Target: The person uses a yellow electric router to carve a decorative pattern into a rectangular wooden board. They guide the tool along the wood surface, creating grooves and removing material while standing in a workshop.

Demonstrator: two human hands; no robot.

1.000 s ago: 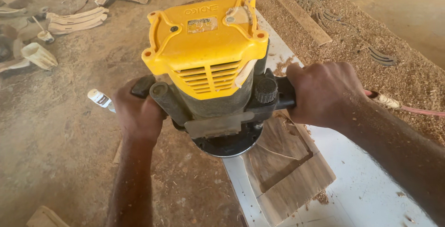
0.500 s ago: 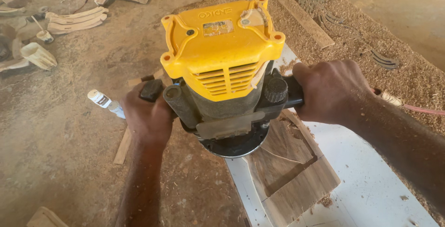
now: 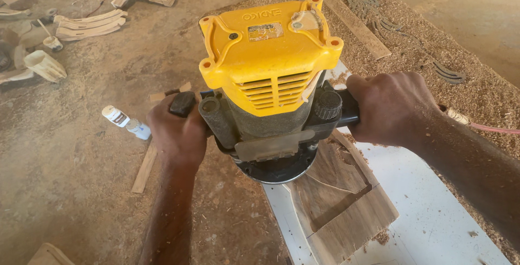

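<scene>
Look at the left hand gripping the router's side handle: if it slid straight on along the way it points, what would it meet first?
The left hand points inward along its black handle, so it would most likely meet the router, at the dark body under the yellow cap, though depth is hard to judge.

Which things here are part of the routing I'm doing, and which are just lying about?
In use:
- yellow-topped router, left hand and right hand on its side handles
- wooden workpiece under its base
- white board beneath the workpiece

Lying about:
- small white bottle on the floor
- carved wood pieces
- thin wooden strip
- sawdust
</scene>
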